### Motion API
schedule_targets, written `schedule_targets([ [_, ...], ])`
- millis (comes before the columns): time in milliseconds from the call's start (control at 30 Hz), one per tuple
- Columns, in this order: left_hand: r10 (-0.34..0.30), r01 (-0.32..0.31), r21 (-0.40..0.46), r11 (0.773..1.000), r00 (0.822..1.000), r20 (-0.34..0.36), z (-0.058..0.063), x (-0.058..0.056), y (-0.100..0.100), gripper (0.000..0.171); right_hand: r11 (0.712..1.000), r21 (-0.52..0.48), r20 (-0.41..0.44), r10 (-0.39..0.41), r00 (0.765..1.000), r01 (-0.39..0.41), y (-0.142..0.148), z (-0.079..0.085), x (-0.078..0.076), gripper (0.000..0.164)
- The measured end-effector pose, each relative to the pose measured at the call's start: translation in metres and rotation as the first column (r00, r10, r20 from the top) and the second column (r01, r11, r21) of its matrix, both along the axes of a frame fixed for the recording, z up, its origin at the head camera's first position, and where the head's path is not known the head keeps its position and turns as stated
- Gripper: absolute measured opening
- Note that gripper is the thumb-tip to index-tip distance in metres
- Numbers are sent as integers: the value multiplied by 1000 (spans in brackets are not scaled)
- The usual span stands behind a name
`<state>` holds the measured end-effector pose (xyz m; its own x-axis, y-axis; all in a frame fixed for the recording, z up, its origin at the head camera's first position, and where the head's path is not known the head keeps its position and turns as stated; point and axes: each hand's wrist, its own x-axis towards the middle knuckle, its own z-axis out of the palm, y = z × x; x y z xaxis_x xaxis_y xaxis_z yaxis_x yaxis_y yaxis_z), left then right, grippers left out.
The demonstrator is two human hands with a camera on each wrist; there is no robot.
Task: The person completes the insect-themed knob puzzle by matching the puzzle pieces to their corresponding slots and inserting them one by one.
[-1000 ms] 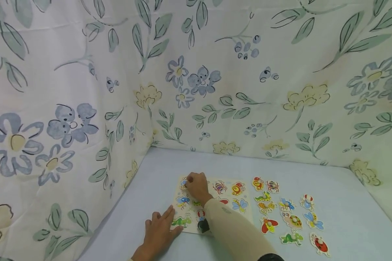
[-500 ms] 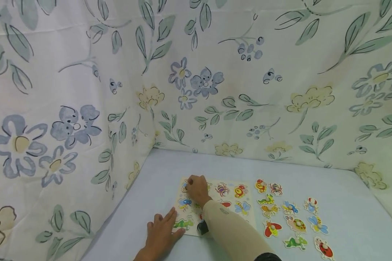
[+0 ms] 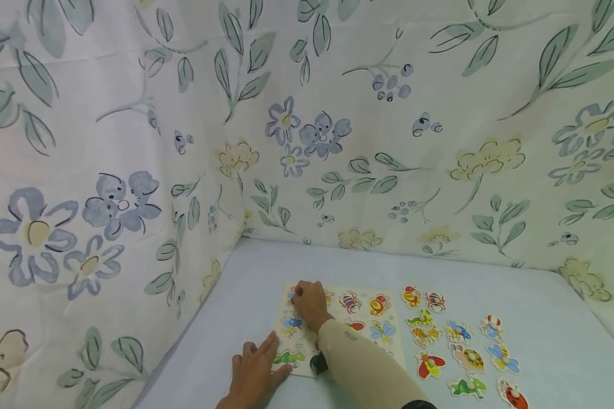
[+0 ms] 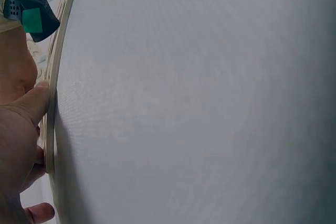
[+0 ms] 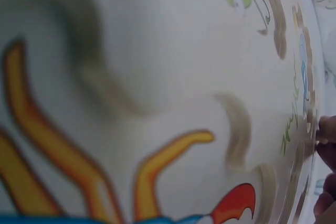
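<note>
A pale wooden puzzle board [image 3: 399,355] with printed insects and matching recesses lies on the table. My right hand [image 3: 311,302] reaches over it to the far left recess, fingertips together, pinching a small puzzle piece mostly hidden by the fingers. In the right wrist view, the fingers [image 5: 326,145] appear at the right edge, beyond the recess outlines. My left hand [image 3: 253,366] rests at the board's near left corner, fingers extended along the left edge. The left wrist view shows the left thumb [image 4: 37,100] against the board's side [image 4: 51,124].
Several loose insect pieces lie right of the board, among them a ladybug [image 3: 513,393], a grasshopper [image 3: 468,387], a snail [image 3: 468,358] and a bee [image 3: 426,336]. Floral cloth [image 3: 358,187] stands behind and at the sides of the pale table [image 3: 266,261].
The head view has shifted a little, so the scene sits slightly lower. The right hand stays at the same recess with small finger movement. The left hand remains at the board's corner.
</note>
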<state>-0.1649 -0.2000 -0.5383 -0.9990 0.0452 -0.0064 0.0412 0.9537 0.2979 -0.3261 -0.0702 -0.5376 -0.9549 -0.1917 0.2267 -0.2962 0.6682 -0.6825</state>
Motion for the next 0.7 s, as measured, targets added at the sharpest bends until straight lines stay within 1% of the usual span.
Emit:
schedule_targets([
  [100,4,-4,-7,1000,1000,5,0,1,2,78,1000,-5,4,23,1000,-23,3,1,0,10],
  [233,12,-12,-20,1000,1000,-2,0,0,3,78,999,-11,2,50,999,-50,6,2,-3,2],
  [367,11,-11,-18,1000,1000,-15,-1,1,4,78,999,-13,8,32,999,-32,12,6,-3,8],
  [467,12,-12,-11,1000,1000,-17,-1,1,3,78,999,-39,3,16,1000,-16,17,10,-2,11],
  [533,14,-14,-8,1000,1000,-13,-1,1,3,78,998,-61,-25,13,1000,-15,21,14,-1,11],
  [700,21,-21,3,1000,1000,-8,-4,1,2,79,991,-126,-150,17,988,-36,30,28,2,9],
])
